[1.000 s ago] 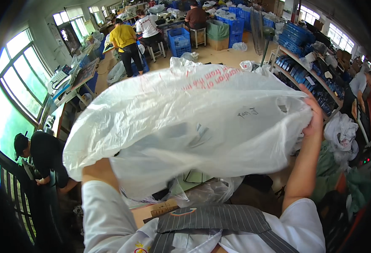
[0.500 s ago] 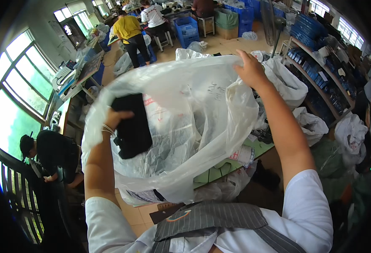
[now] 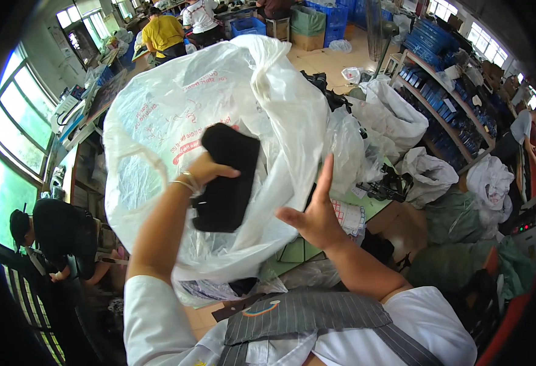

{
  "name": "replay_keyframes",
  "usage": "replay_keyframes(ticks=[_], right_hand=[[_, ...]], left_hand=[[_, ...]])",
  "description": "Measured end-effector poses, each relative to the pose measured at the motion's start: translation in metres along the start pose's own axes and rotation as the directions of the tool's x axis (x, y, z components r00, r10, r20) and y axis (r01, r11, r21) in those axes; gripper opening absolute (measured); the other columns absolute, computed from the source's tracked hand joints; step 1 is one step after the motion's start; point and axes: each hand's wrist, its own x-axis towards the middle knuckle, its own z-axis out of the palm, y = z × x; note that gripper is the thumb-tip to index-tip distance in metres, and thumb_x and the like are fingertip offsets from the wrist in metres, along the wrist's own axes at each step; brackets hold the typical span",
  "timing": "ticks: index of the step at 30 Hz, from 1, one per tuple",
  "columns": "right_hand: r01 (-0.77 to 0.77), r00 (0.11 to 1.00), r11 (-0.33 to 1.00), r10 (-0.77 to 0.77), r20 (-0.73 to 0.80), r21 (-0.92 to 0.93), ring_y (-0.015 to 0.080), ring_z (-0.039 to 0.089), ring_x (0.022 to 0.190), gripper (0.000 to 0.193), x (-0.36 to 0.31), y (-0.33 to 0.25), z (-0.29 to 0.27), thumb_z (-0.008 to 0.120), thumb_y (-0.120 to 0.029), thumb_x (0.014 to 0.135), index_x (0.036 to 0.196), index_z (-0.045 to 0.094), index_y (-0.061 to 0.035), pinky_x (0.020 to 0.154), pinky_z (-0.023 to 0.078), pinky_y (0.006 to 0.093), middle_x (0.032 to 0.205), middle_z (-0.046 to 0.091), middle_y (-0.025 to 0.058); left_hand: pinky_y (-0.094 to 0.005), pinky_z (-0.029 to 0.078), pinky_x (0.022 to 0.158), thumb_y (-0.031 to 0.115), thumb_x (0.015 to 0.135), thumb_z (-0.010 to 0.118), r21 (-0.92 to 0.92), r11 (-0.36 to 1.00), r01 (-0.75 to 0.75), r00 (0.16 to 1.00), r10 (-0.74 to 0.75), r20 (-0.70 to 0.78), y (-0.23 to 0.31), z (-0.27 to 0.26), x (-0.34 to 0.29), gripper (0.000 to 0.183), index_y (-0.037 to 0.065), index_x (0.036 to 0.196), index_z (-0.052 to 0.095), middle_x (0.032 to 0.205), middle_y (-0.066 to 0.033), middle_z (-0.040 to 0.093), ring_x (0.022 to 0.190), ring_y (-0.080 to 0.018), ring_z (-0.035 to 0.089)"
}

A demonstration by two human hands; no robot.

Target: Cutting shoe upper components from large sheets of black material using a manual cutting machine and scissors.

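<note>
A large translucent white plastic bag [image 3: 298, 128] stands before me with its mouth open toward me. Red print marks its far wall. In the bag's mouth, my left hand [image 3: 205, 172] grips a black flat piece [image 3: 232, 195], perhaps cloth. The thumb lies across its front, while the fingers behind it are hidden. My right hand [image 3: 318, 221] is beside the bag's near right rim, fingers stretched up and thumb out to the side, holding nothing. I cannot tell whether it touches the plastic.
A green table [image 3: 374, 204] shows under and right of the bag, carrying a black tangled item [image 3: 390, 185]. Further white sacks [image 3: 429, 174] stand to the right, before a slanted rack [image 3: 441, 107] of blue items. Several people work around the room, one in black [image 3: 63, 235] at left.
My right hand has let go of the bag's far right rim and come down nearer to me. My left hand has carried the black piece rightward. The bag's rim has shifted and folded inward.
</note>
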Motion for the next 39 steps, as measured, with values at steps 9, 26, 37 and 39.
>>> replay_keyframes(ticks=[9,26,37,39], right_hand=[[-0.135,0.909,0.985,0.168,-0.383,0.111,0.0248,0.054,0.111,0.071,0.057,0.063,-0.066,0.049,0.003,0.076,0.143,0.03,-0.0101,0.095,0.043,0.0329,0.137,0.043,0.0167],[-0.406,0.888,0.909,0.367,-0.278,-0.095,0.0333,0.052,0.117,0.064,0.034,0.1,-0.065,0.051,-0.004,0.077,0.139,0.036,-0.0098,0.097,0.039,0.0339,0.128,0.052,0.0214],[-0.358,0.855,0.921,0.258,-0.449,-0.153,0.032,0.04,0.126,0.088,0.002,0.191,-0.045,0.07,-0.017,0.075,0.145,0.018,-0.0046,0.101,0.037,0.0385,0.139,0.036,0.0246],[-0.367,0.889,0.927,0.325,-0.324,-0.079,0.0344,0.026,0.135,0.089,-0.012,0.159,-0.049,0.067,-0.02,0.077,0.145,0.013,-0.001,0.11,0.025,0.0383,0.147,0.021,0.0252]], left_hand=[[-0.0389,0.047,0.093,0.023,0.069,0.07,0.789,0.353,0.503,0.85,-0.369,-0.377,-0.142,-0.025,0.047,0.047,0.002,0.11,0.063,0.116,-0.0176,0.061,0.111,-0.0277,0.059],[-0.0398,0.051,0.086,0.019,0.074,0.073,-0.756,0.586,0.292,0.922,-0.381,0.061,-0.138,0.034,0.151,0.039,0.0,0.106,0.063,0.1,-0.0138,0.067,0.09,-0.0268,0.065],[-0.0372,0.045,0.09,0.021,0.076,0.071,-0.221,0.786,0.577,0.817,-0.559,0.146,-0.145,0.134,0.204,0.044,-0.001,0.113,0.06,0.106,-0.0129,0.063,0.097,-0.0219,0.06],[-0.0375,0.045,0.09,0.02,0.077,0.071,-0.001,0.864,0.504,0.813,-0.474,0.339,-0.099,0.257,0.207,0.044,-0.001,0.113,0.059,0.107,-0.013,0.063,0.097,-0.0223,0.06]])
